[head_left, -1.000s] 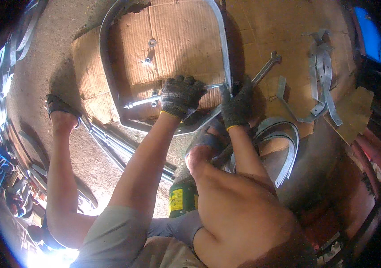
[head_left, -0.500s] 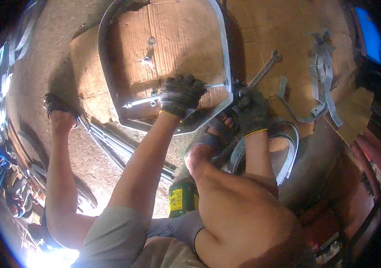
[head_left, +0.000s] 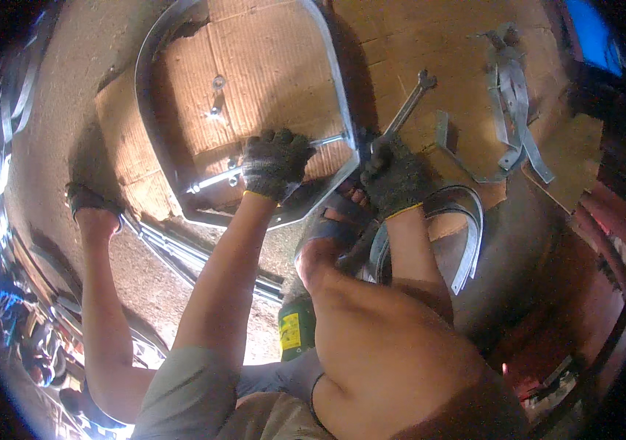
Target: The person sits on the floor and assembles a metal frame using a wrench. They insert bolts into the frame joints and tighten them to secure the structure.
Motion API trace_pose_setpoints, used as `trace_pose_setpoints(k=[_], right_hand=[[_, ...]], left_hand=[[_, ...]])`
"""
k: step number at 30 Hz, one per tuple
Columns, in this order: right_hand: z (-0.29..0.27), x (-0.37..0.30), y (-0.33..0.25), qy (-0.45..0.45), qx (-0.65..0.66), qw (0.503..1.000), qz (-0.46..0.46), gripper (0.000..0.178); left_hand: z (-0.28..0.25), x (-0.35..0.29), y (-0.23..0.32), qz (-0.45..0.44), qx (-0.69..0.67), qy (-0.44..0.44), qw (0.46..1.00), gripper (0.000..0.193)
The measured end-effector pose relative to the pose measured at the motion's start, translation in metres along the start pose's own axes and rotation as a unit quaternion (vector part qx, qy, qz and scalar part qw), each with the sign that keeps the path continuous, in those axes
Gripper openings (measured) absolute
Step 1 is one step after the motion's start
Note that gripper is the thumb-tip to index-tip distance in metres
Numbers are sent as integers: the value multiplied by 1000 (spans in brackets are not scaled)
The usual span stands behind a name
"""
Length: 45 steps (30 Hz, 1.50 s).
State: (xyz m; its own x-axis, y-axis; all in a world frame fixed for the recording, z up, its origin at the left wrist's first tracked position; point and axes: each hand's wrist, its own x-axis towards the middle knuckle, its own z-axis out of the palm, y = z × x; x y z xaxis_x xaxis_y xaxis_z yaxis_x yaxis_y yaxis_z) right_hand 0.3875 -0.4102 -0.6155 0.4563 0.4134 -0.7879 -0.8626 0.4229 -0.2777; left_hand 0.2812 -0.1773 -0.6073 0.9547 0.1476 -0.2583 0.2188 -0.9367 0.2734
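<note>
My left hand (head_left: 276, 163), in a dark knit glove, is closed around a thin metal rod (head_left: 214, 179). The rod spans the inside of a U-shaped metal band frame (head_left: 148, 110), and its right end meets the frame's right side. My right hand (head_left: 398, 176), gloved too, is closed on a wrench (head_left: 407, 110) just outside that side; the open jaw points up and away. The wrench's near end is hidden by the fingers and the frame. Small metal hardware (head_left: 216, 110) lies on the cardboard inside the frame, with a round washer-like piece (head_left: 218, 83) beyond it.
Cardboard (head_left: 269, 59) lies under the frame. Bent metal strips (head_left: 520, 125) are piled at the right, with curved bands (head_left: 472, 246) nearer me. Long metal bars (head_left: 173, 249) lie on the floor at the left. A green container with a yellow label (head_left: 292, 334) stands between my legs.
The whole view has shifted, so the frame and tools sit further left and slightly turned. Both hands keep their grips on the rod and the wrench.
</note>
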Motion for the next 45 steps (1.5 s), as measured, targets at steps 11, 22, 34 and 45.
trace_pose_setpoints(k=[11, 22, 34, 45], right_hand=[[29, -8, 7, 44, 17, 999, -24, 32], [28, -7, 8, 66, -96, 993, -16, 30], [51, -30, -1, 27, -186, 979, -82, 16], [63, -31, -4, 99, -48, 993, -35, 29]], left_hand=[[15, 1, -8, 28, 41, 5, 999, 22], [7, 4, -5, 7, 21, -8, 1000, 26], [4, 3, -1, -7, -6, -39, 999, 29], [0, -2, 1, -17, -5, -11, 1000, 26]])
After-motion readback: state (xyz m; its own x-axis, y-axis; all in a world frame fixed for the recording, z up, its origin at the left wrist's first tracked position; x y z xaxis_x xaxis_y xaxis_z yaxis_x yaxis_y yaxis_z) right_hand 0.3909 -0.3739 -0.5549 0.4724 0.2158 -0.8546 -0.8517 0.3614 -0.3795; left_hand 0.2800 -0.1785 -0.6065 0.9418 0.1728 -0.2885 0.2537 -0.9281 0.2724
